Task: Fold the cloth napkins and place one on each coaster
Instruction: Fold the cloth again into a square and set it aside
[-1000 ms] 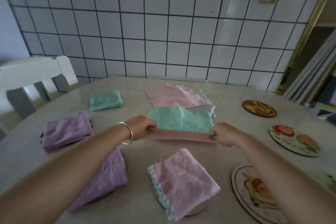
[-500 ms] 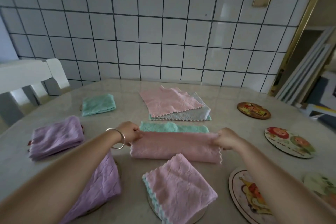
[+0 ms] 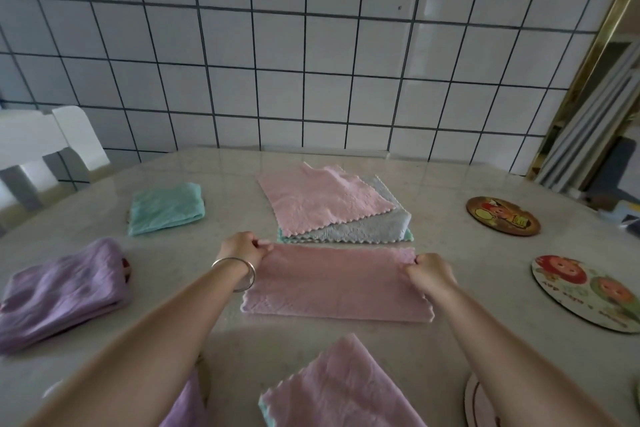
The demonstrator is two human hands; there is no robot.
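A pink napkin lies folded in half into a wide strip at the table's middle. My left hand pinches its far left corner and my right hand pinches its far right corner. Just behind it sits a pile of unfolded napkins, pink on top of pale blue and green. Folded napkins lie around: a green one at the back left, a purple one at the left, another purple one under my left arm, a pink one near me. Bare coasters lie at the right.
A third coaster's edge shows at the lower right beside my right arm. A white chair stands at the table's left. The tiled wall runs behind the table, and boards lean in a doorway at the far right.
Both hands carried the napkin's near edge over to the far edge, folding it in half so the green side is hidden. The view dropped closer to the table.
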